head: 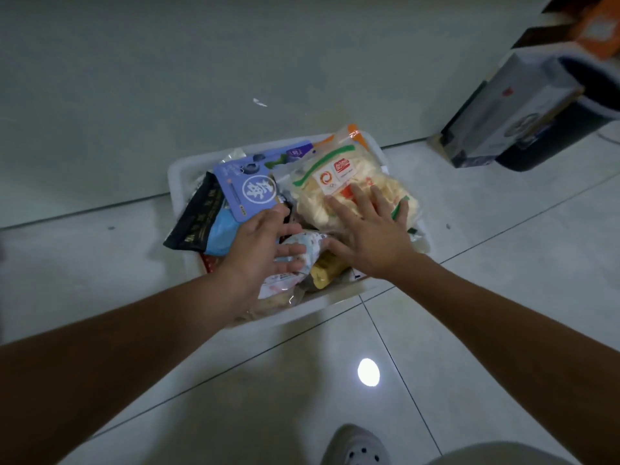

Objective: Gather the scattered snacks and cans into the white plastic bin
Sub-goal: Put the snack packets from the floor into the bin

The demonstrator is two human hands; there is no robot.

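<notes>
- Head view: the bin [177,177] sits on the floor [302,380] against a pale wall, heaped with snack packs above its rim.
- The right hand [369,233] lies flat on a clear bag [335,176] of pale chips that tops the far right of the heap. Its grip is spread, fingers straight, pressing and not pinching.
- The left hand [265,243] reaches in at the middle. Its grip is also spread, with the fingers resting on a small pale pack [310,241] and the thumb up near the edge of a purple pack [245,193]. It holds nothing closed.
- A black pack [198,216] leans over the left rim and hangs partly outside the bin.
- A yellow item [327,271] lies low near the front wall. Whether it is a can I cannot tell, and no other can shows.
- No snack or can lies loose on the visible floor; only a small white scrap [260,102] shows further off.
- Boxes [523,122] stand at the right, well apart from the bin. A shoe [355,448] shows at the bottom edge.
- Judged from this, the gathering looks nearly done. What seems left is to press the heap down, tuck the black pack inside, and check the floor outside the frame for strays.
</notes>
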